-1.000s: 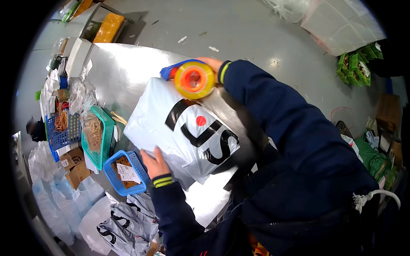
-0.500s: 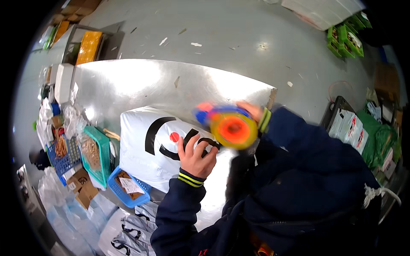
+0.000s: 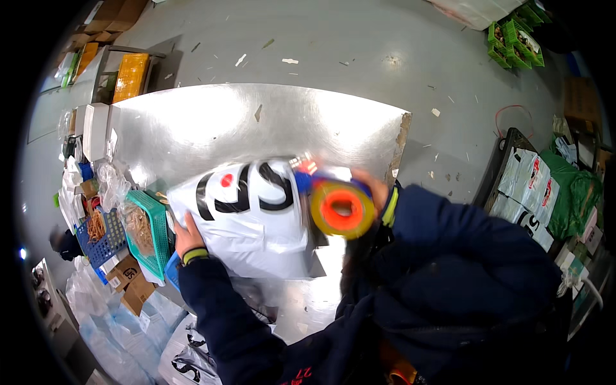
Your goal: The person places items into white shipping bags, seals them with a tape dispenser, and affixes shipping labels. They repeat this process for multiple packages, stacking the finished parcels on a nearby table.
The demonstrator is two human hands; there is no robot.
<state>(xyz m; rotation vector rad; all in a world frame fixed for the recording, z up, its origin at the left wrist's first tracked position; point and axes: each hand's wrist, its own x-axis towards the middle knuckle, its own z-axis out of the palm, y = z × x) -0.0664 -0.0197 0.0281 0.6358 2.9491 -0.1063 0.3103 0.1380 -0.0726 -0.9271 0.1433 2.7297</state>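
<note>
My right hand (image 3: 375, 187) grips a blue and red tape dispenser with a wide yellow roll on an orange core (image 3: 341, 210), slightly blurred, beside the right end of a white plastic parcel (image 3: 247, 244). The parcel lies on the steel table (image 3: 186, 128), bold black markings and a red dot on top. At its left side, my left hand (image 3: 190, 236) holds the edge. A teal basket (image 3: 153, 240) stands just left of that hand, with a blue basket mostly hidden behind my hand and the parcel.
A purple-blue basket (image 3: 106, 247), cardboard (image 3: 136, 292) and plastic bags line the left. An orange taped box (image 3: 130, 74) stands behind. Right of the table are a cart of parcels (image 3: 523, 183), green sacks (image 3: 564, 205) and green crates (image 3: 516, 45) on the floor (image 3: 333, 45).
My left hand has moved from the parcel's top to its left edge. The parcel has turned. The tape dispenser, raised above the parcel earlier, has moved to its right end.
</note>
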